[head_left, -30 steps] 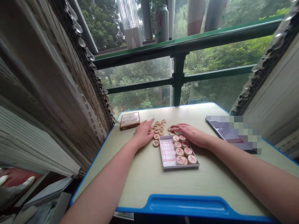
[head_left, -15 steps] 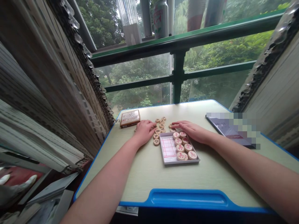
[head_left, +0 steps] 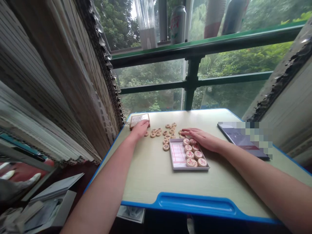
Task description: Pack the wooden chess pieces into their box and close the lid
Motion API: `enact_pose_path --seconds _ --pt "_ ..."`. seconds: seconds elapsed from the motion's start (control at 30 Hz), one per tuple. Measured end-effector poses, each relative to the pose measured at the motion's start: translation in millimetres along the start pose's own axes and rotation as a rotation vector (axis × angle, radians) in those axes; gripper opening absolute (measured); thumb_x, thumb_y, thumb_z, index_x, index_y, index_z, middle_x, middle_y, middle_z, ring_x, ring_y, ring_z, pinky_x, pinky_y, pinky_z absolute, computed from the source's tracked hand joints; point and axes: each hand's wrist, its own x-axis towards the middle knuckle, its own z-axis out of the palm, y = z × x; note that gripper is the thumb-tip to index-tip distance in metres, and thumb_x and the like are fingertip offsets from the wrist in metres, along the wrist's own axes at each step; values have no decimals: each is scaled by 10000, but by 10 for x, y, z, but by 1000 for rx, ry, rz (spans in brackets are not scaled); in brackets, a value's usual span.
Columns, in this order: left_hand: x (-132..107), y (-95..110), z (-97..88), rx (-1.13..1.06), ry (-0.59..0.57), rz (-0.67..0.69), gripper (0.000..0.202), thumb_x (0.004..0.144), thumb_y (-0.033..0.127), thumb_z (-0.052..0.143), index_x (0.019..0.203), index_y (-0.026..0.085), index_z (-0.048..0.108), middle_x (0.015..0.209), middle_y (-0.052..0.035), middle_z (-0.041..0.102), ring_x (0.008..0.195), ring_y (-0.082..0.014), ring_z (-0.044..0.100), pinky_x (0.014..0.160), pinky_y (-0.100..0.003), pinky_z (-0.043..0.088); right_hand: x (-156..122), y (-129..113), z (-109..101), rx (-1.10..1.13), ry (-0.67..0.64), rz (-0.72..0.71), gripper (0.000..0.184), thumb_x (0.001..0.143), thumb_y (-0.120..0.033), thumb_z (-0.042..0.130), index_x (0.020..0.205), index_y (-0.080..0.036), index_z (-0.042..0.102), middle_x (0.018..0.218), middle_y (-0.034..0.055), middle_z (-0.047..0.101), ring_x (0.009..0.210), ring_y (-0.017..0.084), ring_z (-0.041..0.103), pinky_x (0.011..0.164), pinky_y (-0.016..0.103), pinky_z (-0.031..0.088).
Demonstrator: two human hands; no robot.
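My left hand (head_left: pixel 140 128) is at the near right corner of a small brown-edged box (head_left: pixel 139 118) with a pale printed top, its fingers stretched over that edge. Beside it lie several round wooden Chinese chess pieces (head_left: pixel 158 133) with dark characters. More dark-marked pieces (head_left: pixel 167 136) form a loose cluster at mid-table. My right hand (head_left: pixel 201 138) rests with fingers extended, fingertips touching or just above pieces (head_left: pixel 182 133) behind a shallow white tray (head_left: pixel 175 168). In the tray's right half, red-character pieces (head_left: pixel 190 154) stand in two columns. The right hand partly hides the tray's far corner.
A dark flat device (head_left: pixel 243 139), partly pixelated, lies at the table's right. A blue trough (head_left: pixel 195 204) runs along the front edge of the pale table (head_left: pixel 146 175). Curtains flank both sides; a can (head_left: pixel 178 26) and cups stand on the window ledge.
My left hand has moved left from the dark-marked pieces to the box, uncovering several pieces. My right hand stays almost where it was. The view has shifted slightly.
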Motion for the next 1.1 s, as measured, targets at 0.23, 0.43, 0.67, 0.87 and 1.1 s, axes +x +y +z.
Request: enact_pose_path --seconds 0.23,0.43,0.67,0.87,1.1 --pt "-78 0 -77 55 -140 -33 342 656 31 515 943 127 674 1012 -106 695 968 -207 636 808 -289 511 26 50 10 -5 -1 -36 580 905 -572 228 1232 -267 598 1384 20 475 1300 270 368 1113 450 231" --pt "-151 -15 -53 403 -202 187 469 642 7 548 1079 138 656 1063 -104 680 979 -236 626 893 -330 481 19 41 10 2 12 -39 567 902 -570 251 1223 -265 605 1376 26 485 1292 277 380 1110 464 235" --pt "-179 -8 72 275 -280 267 707 592 -115 411 1227 158 562 1170 -72 644 1083 -176 591 961 -280 452 34 75 16 18 18 -37 565 893 -582 269 1204 -267 620 1365 26 498 1290 273 383 1109 467 229" --pt "-227 49 151 218 -264 267 630 606 -98 368 1114 154 642 1148 -45 658 1082 -170 592 958 -287 462 41 48 -8 87 36 7 584 888 -592 277 1153 -235 656 1333 47 528 1245 275 434 1090 451 256" --pt "-401 212 193 381 -252 508 444 640 3 454 929 197 731 1176 -42 635 1101 -191 569 1013 -322 417 21 22 -5 81 46 11 590 893 -590 264 1150 -233 657 1328 48 533 1241 262 443 1086 436 264"
